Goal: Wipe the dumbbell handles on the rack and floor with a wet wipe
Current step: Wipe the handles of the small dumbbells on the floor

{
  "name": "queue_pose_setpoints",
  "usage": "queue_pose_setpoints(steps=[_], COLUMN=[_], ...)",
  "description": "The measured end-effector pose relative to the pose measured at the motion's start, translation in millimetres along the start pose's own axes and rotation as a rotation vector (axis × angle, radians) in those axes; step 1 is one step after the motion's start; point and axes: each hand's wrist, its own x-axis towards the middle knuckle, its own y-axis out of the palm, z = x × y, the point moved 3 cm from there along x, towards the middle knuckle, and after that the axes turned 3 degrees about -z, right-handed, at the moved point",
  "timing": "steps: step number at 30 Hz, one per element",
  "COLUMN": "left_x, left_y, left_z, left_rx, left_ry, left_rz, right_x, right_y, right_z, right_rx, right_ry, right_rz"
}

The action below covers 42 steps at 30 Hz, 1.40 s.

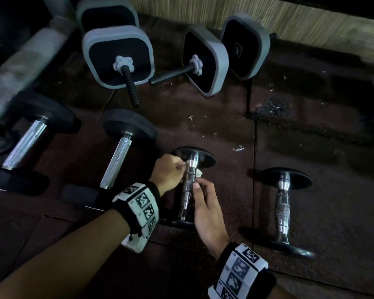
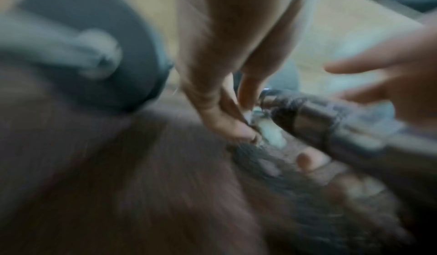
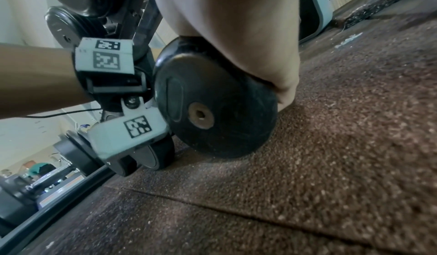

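A small dumbbell with a chrome handle and black round plates lies on the brown rubber floor. My left hand pinches a white wet wipe against the upper part of the handle, near the far plate. My right hand holds the handle lower down, thumb on the front and fingers on the far side. The blurred left wrist view shows the wipe pressed between my left fingertips and the handle. In the right wrist view my palm rests over the near plate.
A matching small dumbbell lies to the right. Two larger black dumbbells lie to the left, below a grey rack rail. Grey square-plate dumbbells stand at the back by a reed wall. Debris litters the floor.
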Motion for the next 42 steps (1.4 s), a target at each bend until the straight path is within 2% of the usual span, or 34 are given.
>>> queue_pose_setpoints(steps=[3, 9, 14, 17, 20, 22, 24, 26, 28, 29, 32, 34, 36, 40, 42], left_x=[-3.2, -11.0, -31.8, -44.6, -61.1, -73.7, -82.8, -90.3, -95.8, -97.7, -101.2, -102.1, -103.8, -105.1, -103.2], left_y=[1.6, -2.2, -9.6, -14.3, -16.0, -13.9, -9.9, -6.2, -4.1, -3.7, -0.1, 5.5, 12.3, 17.6, 17.6], left_z=[2.0, 4.7, -6.7, -9.0, -16.4, -18.8, -13.2, -5.5, -1.6, -0.6, 0.4, 7.1, 19.3, 32.6, 34.1], left_rx=[-0.296, -0.315, -0.179, -0.092, -0.094, -0.125, -0.168, -0.205, -0.252, -0.298, -0.42, -0.362, -0.337, -0.405, -0.382], left_ry=[-0.103, 0.029, 0.293, 0.461, 0.621, 0.663, 0.625, 0.567, 0.5, 0.457, 0.364, 0.329, 0.27, 0.223, 0.224], left_rz=[0.068, -0.13, -0.216, -0.215, -0.185, -0.223, -0.278, -0.306, -0.341, -0.363, -0.407, -0.431, -0.417, -0.383, -0.359], right_x=[0.9, 2.1, 3.1, 4.1, 7.2, 10.5, 10.4, 4.7, 1.4, 3.2, 20.5, 38.3, 54.3, 75.4, 79.3], right_y=[0.0, 1.1, -1.7, -0.2, -3.7, -12.4, -24.4, -31.3, -35.1, -35.9, -39.6, -44.2, -46.9, -27.7, -17.1], right_z=[-0.8, 4.2, 3.8, 1.9, 2.4, 4.8, 10.1, 24.0, 34.0, 35.5, 28.8, 18.3, 7.5, 2.1, 10.3], right_rx=[0.009, 0.013, -0.008, -0.047, -0.101, -0.05, 0.048, 0.062, 0.036, 0.022, -0.023, 0.023, -0.021, -0.265, -0.272], right_ry=[-0.007, -0.021, -0.036, -0.043, -0.044, -0.066, -0.118, -0.203, -0.234, -0.239, -0.279, -0.227, -0.126, -0.072, -0.064], right_rz=[0.016, 0.052, 0.042, 0.039, 0.04, 0.022, 0.098, 0.289, 0.389, 0.366, 0.156, 0.004, -0.088, 0.012, 0.073])
